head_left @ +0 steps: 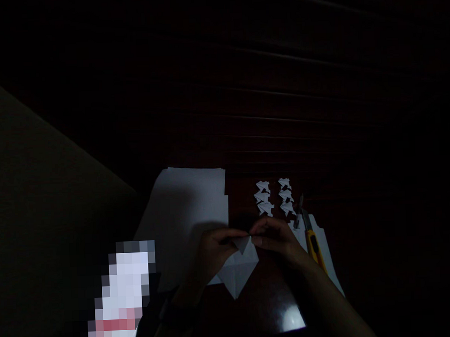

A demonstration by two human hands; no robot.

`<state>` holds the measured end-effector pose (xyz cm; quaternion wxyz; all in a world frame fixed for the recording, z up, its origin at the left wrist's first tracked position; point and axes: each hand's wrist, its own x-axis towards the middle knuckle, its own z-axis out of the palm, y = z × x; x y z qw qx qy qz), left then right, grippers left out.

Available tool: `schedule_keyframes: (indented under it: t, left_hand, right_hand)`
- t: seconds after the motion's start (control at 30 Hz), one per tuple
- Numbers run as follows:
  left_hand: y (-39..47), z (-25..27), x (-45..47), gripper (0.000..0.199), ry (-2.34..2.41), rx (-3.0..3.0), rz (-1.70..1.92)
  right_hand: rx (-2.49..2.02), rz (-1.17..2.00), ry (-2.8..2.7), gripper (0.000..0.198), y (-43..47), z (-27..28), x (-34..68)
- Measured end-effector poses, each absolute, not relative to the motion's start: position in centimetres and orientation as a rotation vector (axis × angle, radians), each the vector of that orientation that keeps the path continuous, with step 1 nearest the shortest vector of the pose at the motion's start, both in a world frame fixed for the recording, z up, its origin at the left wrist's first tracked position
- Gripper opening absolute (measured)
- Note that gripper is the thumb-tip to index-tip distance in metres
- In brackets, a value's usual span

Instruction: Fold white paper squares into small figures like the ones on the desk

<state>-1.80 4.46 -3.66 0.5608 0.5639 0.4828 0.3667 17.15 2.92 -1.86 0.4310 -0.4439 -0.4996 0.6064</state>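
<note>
Between my two hands is a folded sheet of white paper, with crease lines across it and one corner turned down into a small flap. My left hand pinches the paper's upper edge from the left, thumb near the flap. From the right, my right hand pinches the same upper corner, its fingertips almost meeting the left ones. The lower point of the paper hangs toward me over the dark table. Dim light hides the finer folds.
Large white paper sheets lie at the left. Several small folded paper figures stand in two columns beyond my hands. A yellow utility knife rests on white paper at the right. A pixelated bright patch covers the lower left.
</note>
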Motion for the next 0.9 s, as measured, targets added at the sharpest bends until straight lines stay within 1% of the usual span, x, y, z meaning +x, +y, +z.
schedule_keyframes:
  t: [0.1, 0.17, 0.2, 0.3, 0.33, 0.43, 0.53, 0.6, 0.67, 0.73, 0.77, 0.83, 0.9]
  left_hand:
    - [4.3, -3.1, -1.6, 0.013, 1.221, 1.346, 0.885]
    - [4.1, -2.9, -1.5, 0.014, 1.298, 1.375, 0.924]
    - [4.0, -2.9, -1.4, 0.016, 1.337, 1.385, 0.960]
    - [3.8, -3.4, -1.1, 0.027, 1.429, 1.391, 1.059]
    - [3.8, -3.6, -1.0, 0.029, 1.439, 1.391, 1.070]
    - [4.0, -4.1, -0.8, 0.027, 1.407, 1.372, 1.075]
    - [4.2, -4.2, -0.8, 0.026, 1.335, 1.294, 1.088]
    - [4.2, -4.0, -0.8, 0.025, 1.293, 1.242, 1.083]
    - [4.2, -3.7, -0.9, 0.023, 1.246, 1.216, 1.052]
    - [4.0, -3.5, -1.1, 0.029, 1.152, 1.202, 1.008]
    - [3.9, -3.4, -1.1, 0.033, 1.087, 1.187, 0.994]
    - [3.8, -3.4, -1.2, 0.037, 0.968, 1.125, 0.994]
    - [3.9, -3.5, -1.2, 0.038, 0.946, 1.081, 0.977]
  right_hand:
    - [-1.122, 1.519, -1.249, 0.017, 2.8, -1.7, 17.2]
    - [-1.121, 1.495, -1.268, 0.018, 2.8, -1.3, 17.1]
    - [-1.106, 1.477, -1.292, 0.023, 2.7, -1.1, 17.0]
    - [-1.061, 1.383, -1.412, 0.051, 2.5, -0.9, 16.4]
    - [-1.066, 1.335, -1.446, 0.058, 2.4, -0.9, 16.2]
    - [-1.123, 1.200, -1.479, 0.061, 2.1, -1.4, 15.5]
    - [-1.162, 1.145, -1.486, 0.065, 2.2, -1.8, 15.4]
    - [-1.180, 1.110, -1.500, 0.058, 2.4, -2.0, 15.5]
    - [-1.215, 1.076, -1.479, 0.040, 2.7, -2.3, 15.7]
    - [-1.284, 1.078, -1.383, 0.019, 3.0, -2.9, 16.0]
    - [-1.322, 1.109, -1.309, 0.014, 3.2, -3.3, 16.1]
    - [-1.352, 1.188, -1.137, 0.013, 3.4, -4.0, 16.4]
    - [-1.305, 1.311, -0.987, 0.014, 3.6, -4.5, 16.7]
